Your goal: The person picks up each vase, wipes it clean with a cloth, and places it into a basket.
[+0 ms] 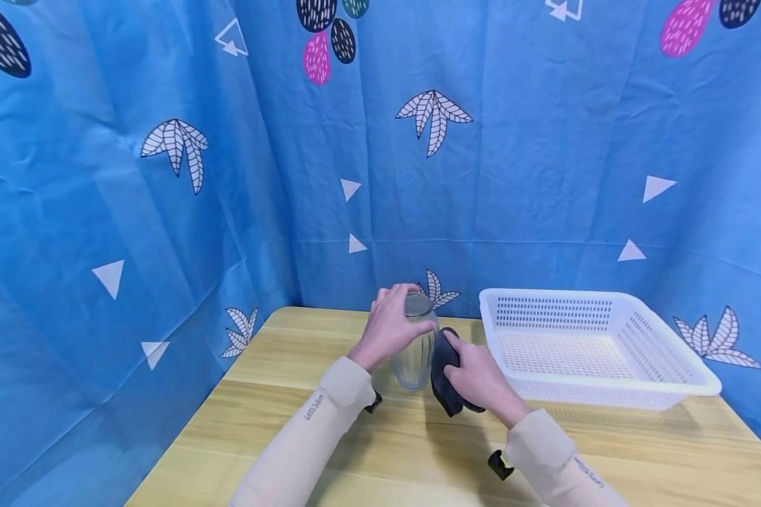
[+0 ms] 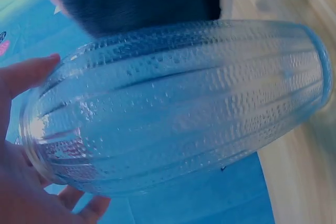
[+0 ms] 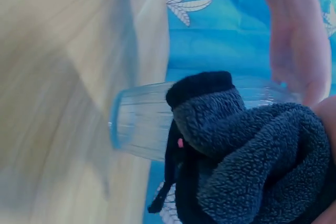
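A clear ribbed glass vase (image 1: 412,362) stands on the wooden table, tilted slightly if at all. My left hand (image 1: 393,325) grips it around the top, thumb on one side and fingers on the other, as the left wrist view shows over the vase's neck (image 2: 34,135). On the vase's right side, my right hand (image 1: 478,373) holds a dark grey fluffy cloth (image 3: 252,156) with a black edge and a small hanging loop. The cloth lies against or very close to the glass. In the right wrist view it hides the middle of the vase (image 3: 147,121).
A white perforated plastic basket (image 1: 599,391) stands at the right back of the wooden table (image 1: 279,422). Blue patterned curtains (image 1: 418,197) hang behind the table and along its left side.
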`<state>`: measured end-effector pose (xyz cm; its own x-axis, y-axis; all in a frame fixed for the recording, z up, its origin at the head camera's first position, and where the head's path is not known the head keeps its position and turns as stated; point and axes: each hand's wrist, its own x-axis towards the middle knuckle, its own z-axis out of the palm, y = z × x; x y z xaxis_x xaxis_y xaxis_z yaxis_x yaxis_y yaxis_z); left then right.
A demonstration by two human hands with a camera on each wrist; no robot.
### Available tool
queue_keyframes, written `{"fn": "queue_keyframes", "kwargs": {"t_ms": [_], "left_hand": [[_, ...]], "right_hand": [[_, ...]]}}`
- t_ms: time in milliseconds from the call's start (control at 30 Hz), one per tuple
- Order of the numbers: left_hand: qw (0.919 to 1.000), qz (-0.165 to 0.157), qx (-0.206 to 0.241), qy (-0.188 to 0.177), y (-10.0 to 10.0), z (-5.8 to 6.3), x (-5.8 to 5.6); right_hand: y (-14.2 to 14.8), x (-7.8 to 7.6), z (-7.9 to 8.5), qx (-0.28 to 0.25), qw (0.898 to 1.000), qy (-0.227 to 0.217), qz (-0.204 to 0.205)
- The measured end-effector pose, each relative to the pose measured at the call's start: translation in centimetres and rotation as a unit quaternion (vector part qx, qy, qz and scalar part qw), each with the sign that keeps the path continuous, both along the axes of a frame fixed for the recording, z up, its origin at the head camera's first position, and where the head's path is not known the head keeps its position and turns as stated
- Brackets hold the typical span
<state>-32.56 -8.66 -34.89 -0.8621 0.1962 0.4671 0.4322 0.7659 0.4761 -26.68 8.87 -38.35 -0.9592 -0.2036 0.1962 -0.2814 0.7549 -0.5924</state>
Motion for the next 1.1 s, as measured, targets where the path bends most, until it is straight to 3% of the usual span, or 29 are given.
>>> {"fn": "queue_keyframes", "kwargs": {"t_ms": [133,300,433,567,767,1100], "left_hand": [[0.9996,-0.019,0.01,-0.02,-0.1,-0.1,-0.2],[0.9983,-0.043,0.012,-0.038,-0.1,-0.3,-0.4],[0.9965,-0.054,0.028,-0.057,-0.2,-0.6,-0.5],[0.995,-0.062,0.047,-0.062,-0.4,-0.9,-0.8],[0.9919,-0.087,0.077,-0.052,-0.7,-1.1,-1.5],[0.9905,-0.103,0.082,-0.04,-0.6,-1.0,-1.9]], "right_hand": [[0.0,0.4,0.9,-0.018,0.999,0.042,-0.008],[-0.2,0.2,1.5,-0.042,0.99,0.132,-0.009],[-0.5,-0.6,1.9,-0.034,0.987,0.16,-0.003],[-0.8,-1.7,1.7,-0.01,0.99,0.138,-0.008],[-1.0,-3.3,0.3,0.012,0.997,0.071,-0.028],[-0.8,-4.9,-4.4,0.001,1.0,-0.022,-0.021]]}}
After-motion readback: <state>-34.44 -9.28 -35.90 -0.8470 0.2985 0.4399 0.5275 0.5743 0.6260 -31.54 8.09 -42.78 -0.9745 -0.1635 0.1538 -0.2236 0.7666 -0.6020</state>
